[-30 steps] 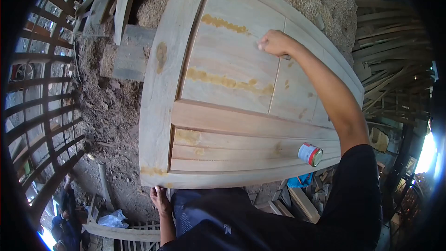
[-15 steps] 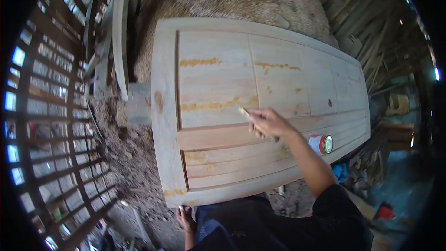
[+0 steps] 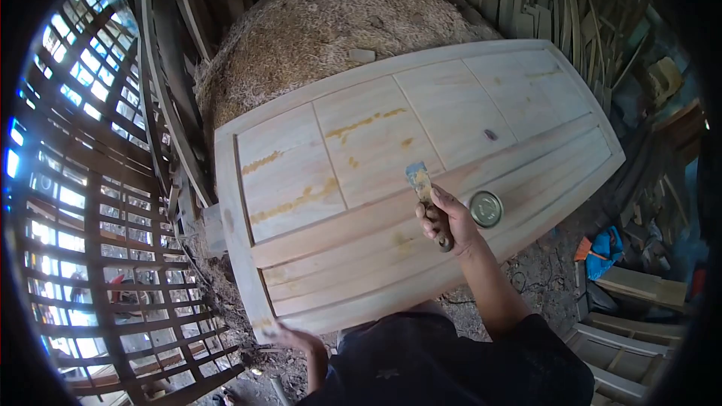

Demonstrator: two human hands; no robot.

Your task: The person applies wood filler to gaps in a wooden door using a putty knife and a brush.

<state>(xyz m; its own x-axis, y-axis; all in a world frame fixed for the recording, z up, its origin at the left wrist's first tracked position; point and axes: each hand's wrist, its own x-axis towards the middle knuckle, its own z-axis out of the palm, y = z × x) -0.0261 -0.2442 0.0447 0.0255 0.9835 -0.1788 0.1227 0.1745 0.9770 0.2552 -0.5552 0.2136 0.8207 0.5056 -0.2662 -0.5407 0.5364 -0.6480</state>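
My right hand [image 3: 445, 219] grips a putty knife [image 3: 418, 177] by its handle, the blade pointing up and away from me with pale paste smeared on it. Beneath it lies a wooden panel door [image 3: 361, 234], marked with yellowish-brown filler streaks [image 3: 293, 201] along several boards. Just right of my right hand, a round can [image 3: 486, 209] rests on the door, its metal lid facing up. My left hand [image 3: 292, 337] is at the near left corner of the door, fingers stretched out and a little blurred; I see nothing held in it.
Behind the door rises a heap of wood shavings [image 3: 301, 45] with a small block [image 3: 362, 55] on it. A slatted wall [image 3: 98, 256] stands to the left. Planks lean along the back. At right lie a blue bag [image 3: 602, 252] and stacked boards [image 3: 639, 286].
My view has turned. My right hand has lifted the putty knife off the filler streak and moved it right, close to the can. My left hand's fingers have straightened at the door corner.
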